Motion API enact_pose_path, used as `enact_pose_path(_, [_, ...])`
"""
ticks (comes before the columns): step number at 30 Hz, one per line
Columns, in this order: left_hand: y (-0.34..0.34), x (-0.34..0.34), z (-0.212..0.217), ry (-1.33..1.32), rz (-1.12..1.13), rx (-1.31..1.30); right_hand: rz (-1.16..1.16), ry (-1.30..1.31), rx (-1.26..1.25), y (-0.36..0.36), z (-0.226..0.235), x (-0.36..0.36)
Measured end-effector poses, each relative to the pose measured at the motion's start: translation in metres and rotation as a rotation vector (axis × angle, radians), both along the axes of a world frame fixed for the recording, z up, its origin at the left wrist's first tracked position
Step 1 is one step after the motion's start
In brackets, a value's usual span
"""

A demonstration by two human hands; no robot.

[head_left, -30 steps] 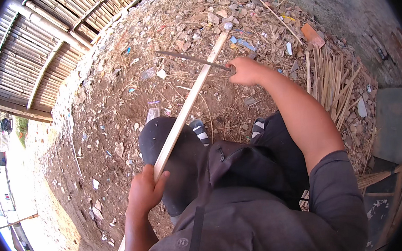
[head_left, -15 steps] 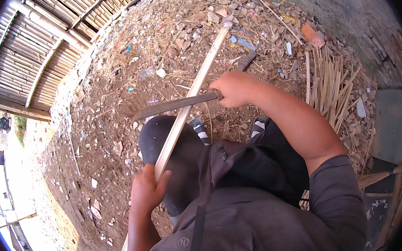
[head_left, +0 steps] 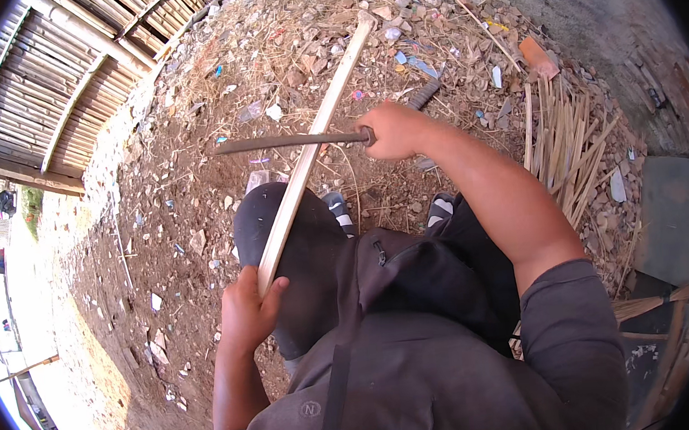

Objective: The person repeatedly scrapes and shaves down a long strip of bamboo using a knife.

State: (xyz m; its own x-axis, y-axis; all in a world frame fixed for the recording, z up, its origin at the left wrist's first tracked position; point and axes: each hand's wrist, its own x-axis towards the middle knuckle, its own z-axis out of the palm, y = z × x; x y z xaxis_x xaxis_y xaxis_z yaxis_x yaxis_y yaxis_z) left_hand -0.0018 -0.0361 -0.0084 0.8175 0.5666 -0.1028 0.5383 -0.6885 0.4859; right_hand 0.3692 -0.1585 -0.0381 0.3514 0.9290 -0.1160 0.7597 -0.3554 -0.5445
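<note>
My right hand (head_left: 393, 131) is closed round the handle end of a long machete (head_left: 272, 142). The dark blade points left and crosses over a pale bamboo strip (head_left: 297, 182), its flat seen almost edge-on; I cannot tell whether it touches. My left hand (head_left: 250, 309) grips the strip near its lower end, thumb on top. The strip slants up and away over my left knee (head_left: 267, 222) toward the stony ground. A dark ribbed grip (head_left: 424, 93) shows just beyond my right hand; whether it belongs to the machete I cannot tell.
A pile of split strips (head_left: 563, 142) lies at the right, below an orange brick piece (head_left: 540, 57). Stones and litter cover the ground (head_left: 186, 188). A bamboo slat wall (head_left: 46, 85) stands far left, a rough wall (head_left: 590, 21) far right. My sandalled feet (head_left: 440, 209) are close.
My right hand and the machete have moved up and away along the strip, and the blade has turned more level. The strip's far end has shifted left and farther away; my left hand still grips it.
</note>
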Motion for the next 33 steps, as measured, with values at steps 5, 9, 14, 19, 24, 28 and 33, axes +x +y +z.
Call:
enact_pose_path(5, [0.01,0.001,-0.009,-0.022,0.005,0.008,-0.047,0.008,-0.022,0.001,0.011,-0.011])
enact_pose_path(9, [0.01,0.0,-0.009,-0.041,-0.014,0.055,0.089,-0.149,-0.035,0.006,0.01,-0.017])
enact_pose_path(14, [0.012,0.006,-0.009,-0.021,-0.036,0.022,-0.386,0.06,0.06,-0.015,-0.016,0.048])
enact_pose_path(19, [0.009,-0.003,-0.012,-0.074,-0.055,0.053,-0.026,-0.101,-0.12,-0.005,0.016,0.007])
enact_pose_path(24, [0.005,0.001,-0.014,-0.067,-0.023,0.074,0.063,-0.097,-0.107,-0.005,0.012,0.007])
enact_pose_path(28, [0.007,0.002,-0.012,-0.021,0.021,0.049,-0.231,0.103,-0.042,-0.004,-0.011,0.031])
enact_pose_path(33, [-0.001,0.001,-0.01,-0.026,0.042,0.104,0.153,-0.268,-0.068,0.002,0.025,-0.024])
